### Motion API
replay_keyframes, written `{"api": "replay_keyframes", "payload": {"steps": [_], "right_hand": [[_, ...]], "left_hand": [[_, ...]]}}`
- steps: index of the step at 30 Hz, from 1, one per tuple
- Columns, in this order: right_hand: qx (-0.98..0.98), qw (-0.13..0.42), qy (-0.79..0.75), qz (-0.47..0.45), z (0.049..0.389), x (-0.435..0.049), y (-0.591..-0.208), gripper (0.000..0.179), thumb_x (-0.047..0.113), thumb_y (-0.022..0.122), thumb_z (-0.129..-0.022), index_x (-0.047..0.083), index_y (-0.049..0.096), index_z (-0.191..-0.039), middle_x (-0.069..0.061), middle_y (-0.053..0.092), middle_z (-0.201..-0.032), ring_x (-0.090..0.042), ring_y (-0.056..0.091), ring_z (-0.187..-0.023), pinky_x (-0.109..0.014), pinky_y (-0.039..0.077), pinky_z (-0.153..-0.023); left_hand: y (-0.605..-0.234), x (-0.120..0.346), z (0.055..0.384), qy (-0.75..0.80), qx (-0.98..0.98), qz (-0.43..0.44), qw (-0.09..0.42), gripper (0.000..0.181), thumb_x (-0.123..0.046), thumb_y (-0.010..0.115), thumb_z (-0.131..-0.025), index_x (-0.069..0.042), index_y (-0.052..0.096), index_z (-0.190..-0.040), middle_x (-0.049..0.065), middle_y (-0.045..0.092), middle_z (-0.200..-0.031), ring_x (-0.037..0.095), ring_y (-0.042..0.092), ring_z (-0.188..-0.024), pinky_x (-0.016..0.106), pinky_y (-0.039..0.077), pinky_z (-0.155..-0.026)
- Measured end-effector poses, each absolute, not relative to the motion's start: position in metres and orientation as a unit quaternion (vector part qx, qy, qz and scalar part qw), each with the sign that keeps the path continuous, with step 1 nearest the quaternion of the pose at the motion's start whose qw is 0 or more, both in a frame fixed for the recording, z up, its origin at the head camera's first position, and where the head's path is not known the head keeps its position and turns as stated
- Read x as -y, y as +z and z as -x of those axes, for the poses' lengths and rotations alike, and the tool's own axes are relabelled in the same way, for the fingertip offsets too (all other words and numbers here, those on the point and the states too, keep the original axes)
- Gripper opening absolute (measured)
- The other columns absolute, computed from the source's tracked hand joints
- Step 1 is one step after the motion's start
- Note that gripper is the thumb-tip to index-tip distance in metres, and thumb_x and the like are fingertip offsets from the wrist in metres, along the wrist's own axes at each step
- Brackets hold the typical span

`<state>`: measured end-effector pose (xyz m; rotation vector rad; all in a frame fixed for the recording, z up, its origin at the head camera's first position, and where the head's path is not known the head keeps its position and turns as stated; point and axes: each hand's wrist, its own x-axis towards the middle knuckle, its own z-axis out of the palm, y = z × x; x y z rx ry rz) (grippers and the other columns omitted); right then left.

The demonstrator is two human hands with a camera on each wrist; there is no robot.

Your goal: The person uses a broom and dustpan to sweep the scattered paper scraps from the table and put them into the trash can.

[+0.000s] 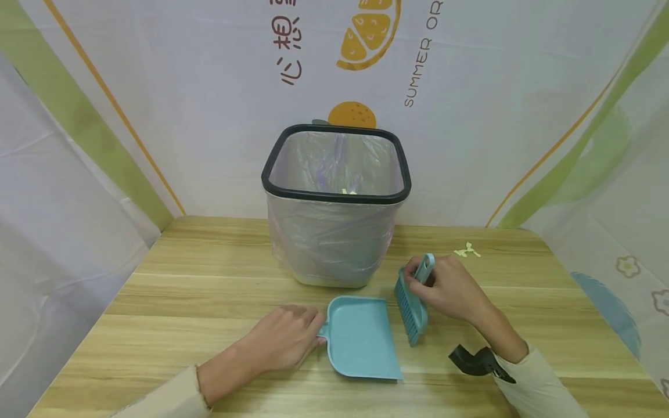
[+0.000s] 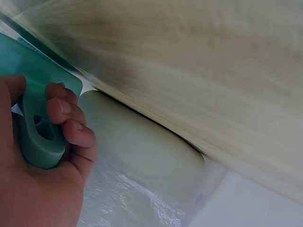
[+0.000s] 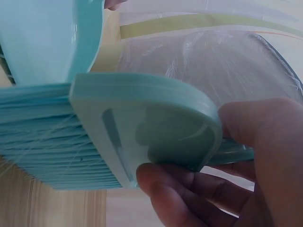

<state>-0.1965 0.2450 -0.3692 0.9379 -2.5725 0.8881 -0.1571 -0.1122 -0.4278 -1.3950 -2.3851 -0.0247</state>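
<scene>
A light-blue dustpan (image 1: 360,338) lies on the wooden table with its wide lip facing right. My left hand (image 1: 290,337) grips its short handle (image 2: 45,142), fingers curled round it. To the right of the lip, my right hand (image 1: 446,287) holds a matching hand brush (image 1: 412,307) near its handle, bristles pointing left. In the right wrist view, thumb and fingers pinch the brush body (image 3: 156,127) from both sides. Several pale yellow scraps (image 1: 467,250) lie on the table beyond the right hand.
Behind the dustpan stands a bin (image 1: 334,244) lined with a clear bag, with a black rim (image 1: 340,198). Pale scraps (image 1: 349,191) show inside it. A printed white cloth (image 1: 209,116) hangs behind and beside the table (image 1: 209,290). A black strap piece (image 1: 475,361) sits at the right cuff.
</scene>
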Motion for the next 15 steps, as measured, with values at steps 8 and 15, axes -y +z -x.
{"api": "replay_keyframes", "payload": {"steps": [8, 15], "right_hand": [[0.886, 0.133, 0.305, -0.324, 0.196, -0.245, -0.369, 0.009, 0.006, 0.071, -0.094, 0.01, 0.079, -0.096, 0.013, 0.072, -0.08, 0.003, 0.052, -0.06, -0.026, 0.048, -0.053], [0.896, 0.116, 0.299, -0.307, 0.195, -0.25, -0.365, 0.011, 0.004, 0.07, -0.095, 0.009, 0.078, -0.1, 0.011, 0.073, -0.084, 0.001, 0.052, -0.063, -0.026, 0.048, -0.055]], "left_hand": [[-0.429, 0.113, 0.156, 0.018, 0.854, 0.491, 0.17, 0.029, -0.035, 0.07, -0.108, -0.011, 0.058, -0.1, -0.006, 0.045, -0.073, 0.007, 0.039, -0.059, 0.024, 0.035, -0.051], [-0.417, 0.111, 0.154, 0.015, 0.875, 0.476, 0.089, 0.026, -0.034, 0.065, -0.111, -0.01, 0.061, -0.103, -0.002, 0.058, -0.08, 0.014, 0.059, -0.065, 0.03, 0.049, -0.056]]}}
